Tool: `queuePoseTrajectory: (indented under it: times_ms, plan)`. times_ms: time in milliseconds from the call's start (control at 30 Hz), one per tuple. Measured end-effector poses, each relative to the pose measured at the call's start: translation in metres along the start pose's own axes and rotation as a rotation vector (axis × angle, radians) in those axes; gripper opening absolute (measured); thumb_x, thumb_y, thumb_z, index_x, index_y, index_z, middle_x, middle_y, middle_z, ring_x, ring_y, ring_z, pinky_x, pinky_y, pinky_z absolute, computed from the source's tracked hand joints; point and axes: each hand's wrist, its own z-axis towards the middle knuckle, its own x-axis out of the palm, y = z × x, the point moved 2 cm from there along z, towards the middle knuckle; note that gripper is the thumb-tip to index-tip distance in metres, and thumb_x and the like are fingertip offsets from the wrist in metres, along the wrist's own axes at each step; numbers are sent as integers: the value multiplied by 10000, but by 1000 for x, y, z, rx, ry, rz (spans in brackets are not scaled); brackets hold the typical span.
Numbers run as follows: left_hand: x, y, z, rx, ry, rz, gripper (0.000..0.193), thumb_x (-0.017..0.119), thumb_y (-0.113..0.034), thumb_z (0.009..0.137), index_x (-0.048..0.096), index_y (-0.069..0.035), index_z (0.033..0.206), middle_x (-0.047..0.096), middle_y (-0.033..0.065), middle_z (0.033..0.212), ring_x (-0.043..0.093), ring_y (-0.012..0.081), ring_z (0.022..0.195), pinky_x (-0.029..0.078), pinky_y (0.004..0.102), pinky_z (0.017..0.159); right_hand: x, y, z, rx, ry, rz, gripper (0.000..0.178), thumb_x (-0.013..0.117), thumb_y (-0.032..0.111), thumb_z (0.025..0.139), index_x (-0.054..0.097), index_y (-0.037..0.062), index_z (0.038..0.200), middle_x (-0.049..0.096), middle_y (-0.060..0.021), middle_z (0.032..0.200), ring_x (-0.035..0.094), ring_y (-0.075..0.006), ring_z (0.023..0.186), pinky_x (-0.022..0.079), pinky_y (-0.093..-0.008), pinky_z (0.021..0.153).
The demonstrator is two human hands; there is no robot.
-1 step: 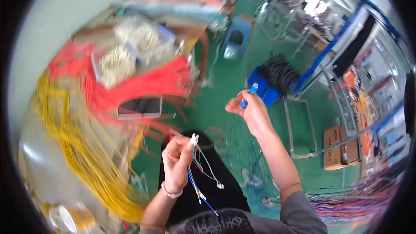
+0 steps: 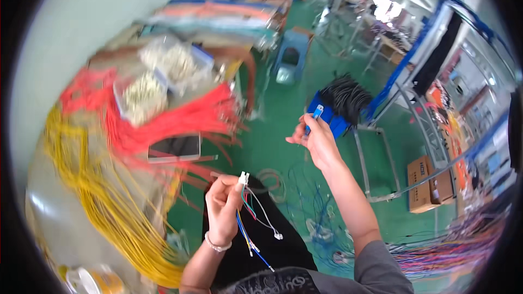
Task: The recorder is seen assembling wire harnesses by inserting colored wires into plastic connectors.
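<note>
Between the thumb and fingers of my left hand [image 2: 224,207] is a white plastic connector [image 2: 243,178]. Thin wires [image 2: 246,232] in blue, white, green, red and yellow hang from it, some ending in bare terminals, and a grey one ends in a small white plug [image 2: 278,236]. Raised farther out to the right, my right hand [image 2: 320,140] is closed around a small blue tool [image 2: 314,118] with a pale tip pointing up; its exact kind cannot be made out. The two hands are well apart.
On the left table lie red wires [image 2: 180,114], yellow wires [image 2: 103,212], bags of white connectors [image 2: 144,97] and a dark flat device [image 2: 174,148]. To the right are a blue bin of black cables [image 2: 343,100], a metal frame [image 2: 376,160], a cardboard box [image 2: 425,185] and coloured wires [image 2: 436,256].
The view has shifted slightly, so the table and its contents sit a little lower. Both hands keep their hold, with almost no movement.
</note>
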Motion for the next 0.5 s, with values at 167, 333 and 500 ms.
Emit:
queuePoseTrajectory:
  times_ms: [167,333,500]
  plan:
    - [40,-16,10,18,153,-96,79,552,-123,915,545,-47,893,459,-42,614,334,4,460,224,175,405,-78,91,71,-121,-316,-4,204,488,211,902,407,39,975,432,-15,720,462,-115,553,564,-364,522]
    - [63,-20,16,8,242,-152,73,543,-120,920,543,-50,899,443,-42,598,333,11,444,231,179,395,-151,201,115,-249,-480,-19,86,473,112,924,444,40,959,472,-46,716,461,-130,510,594,-402,569]
    - [62,-20,22,33,191,-171,73,538,-118,922,542,-59,879,437,-36,578,337,15,437,236,175,379,-129,282,81,-451,-596,-113,58,437,10,915,459,-12,964,506,-132,876,653,-277,774,599,-467,646]
